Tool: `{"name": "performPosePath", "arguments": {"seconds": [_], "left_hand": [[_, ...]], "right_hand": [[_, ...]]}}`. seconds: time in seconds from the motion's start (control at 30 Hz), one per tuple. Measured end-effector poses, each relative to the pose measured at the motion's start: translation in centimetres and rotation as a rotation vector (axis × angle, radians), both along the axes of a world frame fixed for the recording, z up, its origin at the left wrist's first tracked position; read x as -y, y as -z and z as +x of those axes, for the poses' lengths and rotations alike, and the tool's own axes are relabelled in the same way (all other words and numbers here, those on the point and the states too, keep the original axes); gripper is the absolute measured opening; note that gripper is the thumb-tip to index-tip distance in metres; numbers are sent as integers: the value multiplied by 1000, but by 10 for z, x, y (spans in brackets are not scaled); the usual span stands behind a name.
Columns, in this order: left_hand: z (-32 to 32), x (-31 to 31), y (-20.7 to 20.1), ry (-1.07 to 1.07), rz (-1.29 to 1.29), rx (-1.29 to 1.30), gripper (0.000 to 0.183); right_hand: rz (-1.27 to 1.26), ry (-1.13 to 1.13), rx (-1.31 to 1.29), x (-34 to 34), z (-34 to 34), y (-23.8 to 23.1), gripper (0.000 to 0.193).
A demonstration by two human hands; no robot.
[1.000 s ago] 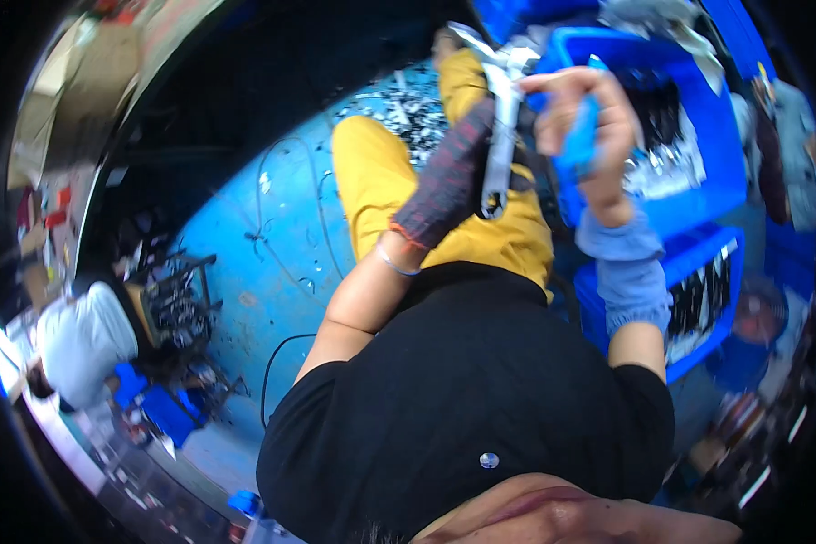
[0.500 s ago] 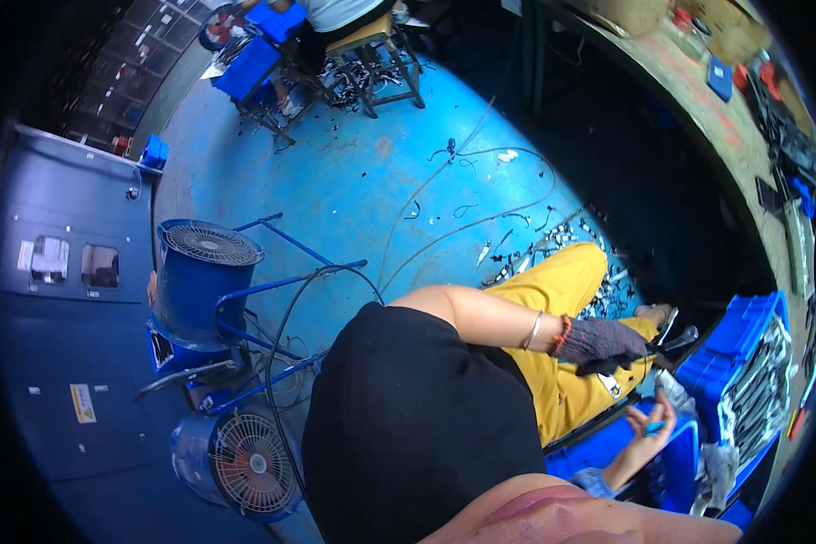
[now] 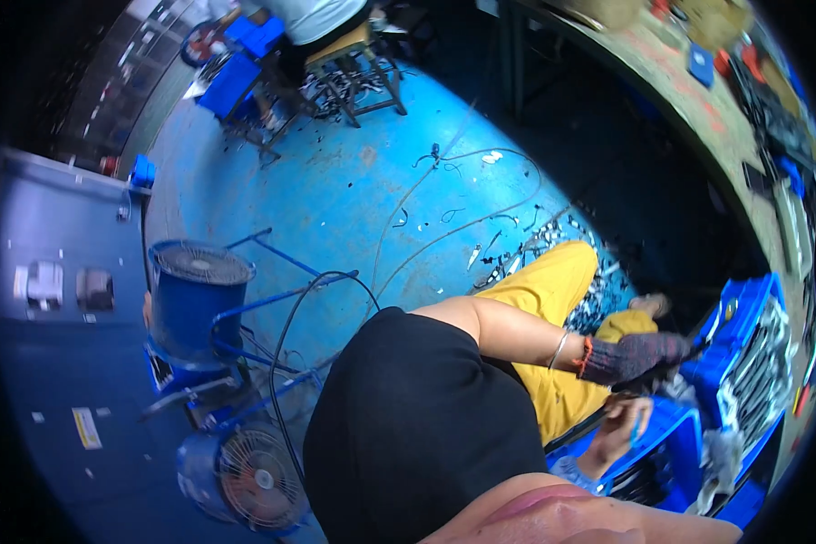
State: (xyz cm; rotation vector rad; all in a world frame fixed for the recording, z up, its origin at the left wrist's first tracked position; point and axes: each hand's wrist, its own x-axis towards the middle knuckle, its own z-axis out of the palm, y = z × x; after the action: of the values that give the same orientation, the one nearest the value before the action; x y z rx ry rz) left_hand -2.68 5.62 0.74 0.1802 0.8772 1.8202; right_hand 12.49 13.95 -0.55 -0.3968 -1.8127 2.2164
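My left hand, in a dark knitted glove with an orange-edged cuff, reaches to the right over the blue bins. Its fingers are closed on a slim black piece, whose kind I cannot make out. Below it is my bare right hand, with a blue patterned cuff at the wrist. Its fingers are bent around a small blue object, blurred and partly hidden. The right hand is over the near blue bin, which has dark pieces inside. Long dark and silvery strips fill the blue crate beside it.
A long workbench with dark items curves along the right. Scraps and a cable lie on the blue floor. Two blue drum fans stand left. Farther off, a person sits on a stool.
My left hand has moved right with the dark piece, toward the crate. My right hand has drawn back left, its fingers more bent. The whole view has shifted slightly.
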Motion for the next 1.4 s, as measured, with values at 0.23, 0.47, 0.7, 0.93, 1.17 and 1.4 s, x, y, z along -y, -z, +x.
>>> {"name": "performPosePath", "arguments": {"seconds": [0.23, 0.47, 0.7, 0.93, 1.17, 1.4], "left_hand": [[5, 16, -19, -91, -106, -214, 41], [23, 18, -48, 2, -108, -375, 44], [30, 22, -42, -83, 14, -522, 46], [38, 19, -37, -89, -10, -548, 46], [30, 18, -33, -231, -99, -1122, 44], [28, 21, -35, 75, -30, -491, 44]], "right_hand": [[727, 302, 55, -20, -11, -41, 66], [605, 461, -221, -8, -12, -65, 24], [339, 421, -162, -3, -8, -76, 24], [192, 399, -198, -4, -3, -73, 21], [-343, 420, -112, -16, -11, -60, 22], [-491, 381, -74, -32, 5, -42, 22]]}}
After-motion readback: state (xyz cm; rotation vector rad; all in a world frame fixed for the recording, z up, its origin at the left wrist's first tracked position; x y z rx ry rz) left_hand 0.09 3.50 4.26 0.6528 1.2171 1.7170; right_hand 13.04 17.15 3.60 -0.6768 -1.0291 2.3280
